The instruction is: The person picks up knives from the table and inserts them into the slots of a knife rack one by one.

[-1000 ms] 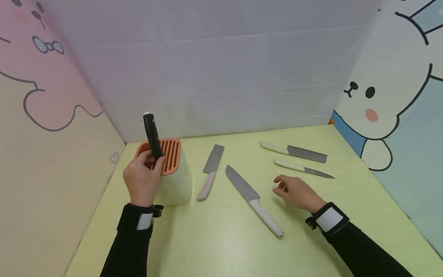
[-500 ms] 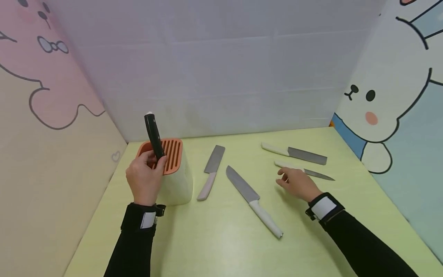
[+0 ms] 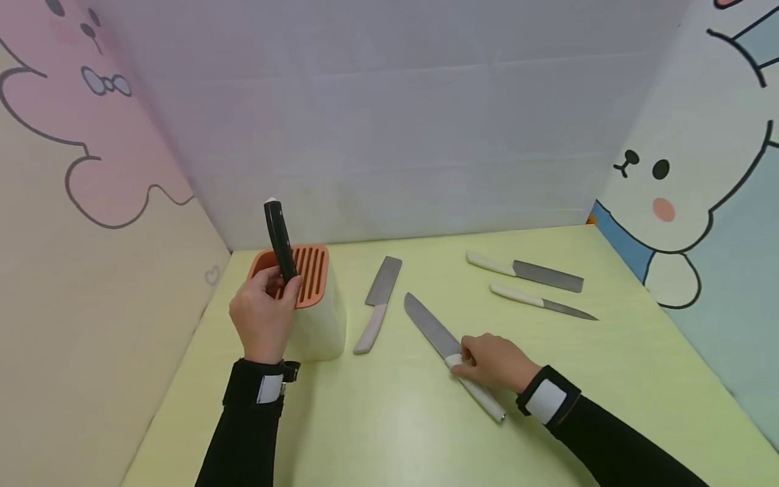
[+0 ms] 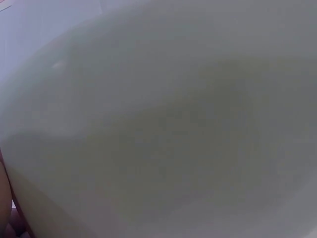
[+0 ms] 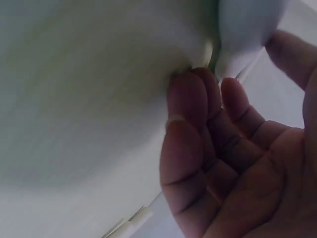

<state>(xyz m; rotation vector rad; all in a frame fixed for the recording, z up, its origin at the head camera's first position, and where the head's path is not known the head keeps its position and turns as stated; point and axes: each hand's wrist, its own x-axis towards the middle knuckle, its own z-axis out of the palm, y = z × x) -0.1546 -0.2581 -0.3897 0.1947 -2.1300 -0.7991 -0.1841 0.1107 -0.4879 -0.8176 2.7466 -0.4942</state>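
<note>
Knife (image 3: 433,328) in right grip (image 3: 498,364), table edges (image 3: 426,241) distant

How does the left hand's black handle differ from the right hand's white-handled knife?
The black handle stands tilted over the knife block; the white-handled knife lies on the table. The black handle shows no blade; the white-handled knife shows a gray one. Both are held.

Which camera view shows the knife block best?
The head view: the knife block shows its orange slotted top and pale wall together. The left wrist view shows mostly that wall, close and blurred; in the right wrist view, I cannot make it out.
</note>
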